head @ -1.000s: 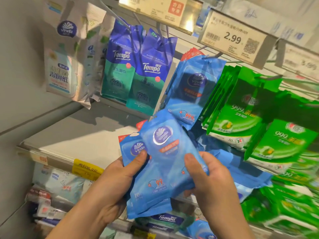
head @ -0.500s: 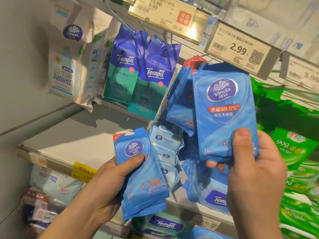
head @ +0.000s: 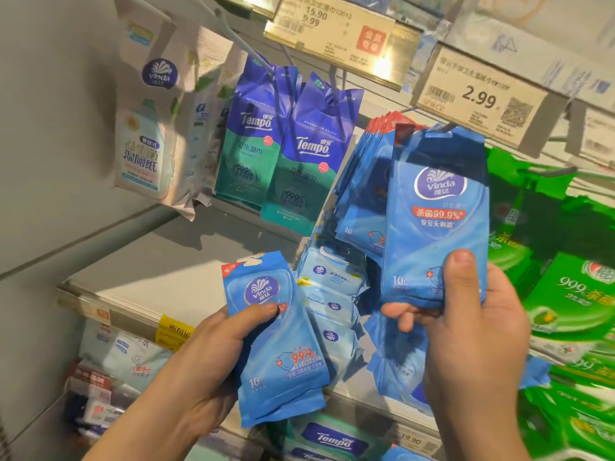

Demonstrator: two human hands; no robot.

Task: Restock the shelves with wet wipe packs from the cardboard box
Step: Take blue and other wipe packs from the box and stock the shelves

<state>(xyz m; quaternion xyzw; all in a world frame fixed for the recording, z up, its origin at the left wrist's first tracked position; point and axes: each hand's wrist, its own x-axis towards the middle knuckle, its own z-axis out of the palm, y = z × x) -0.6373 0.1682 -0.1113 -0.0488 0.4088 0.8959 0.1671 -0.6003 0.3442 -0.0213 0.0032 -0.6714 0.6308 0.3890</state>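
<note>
The right hand pinches a blue Vinda wipe pack at its bottom edge, thumb in front, fingers curled behind; the pack's hang hole, at the far end from that pinch, sits right at the peg hook under the 2.99 price tag. To do it well, keep the pack upright and steer the top edge – the hole must find the hook tip. The left hand clamps the spare packs low – thumb across their face
</note>
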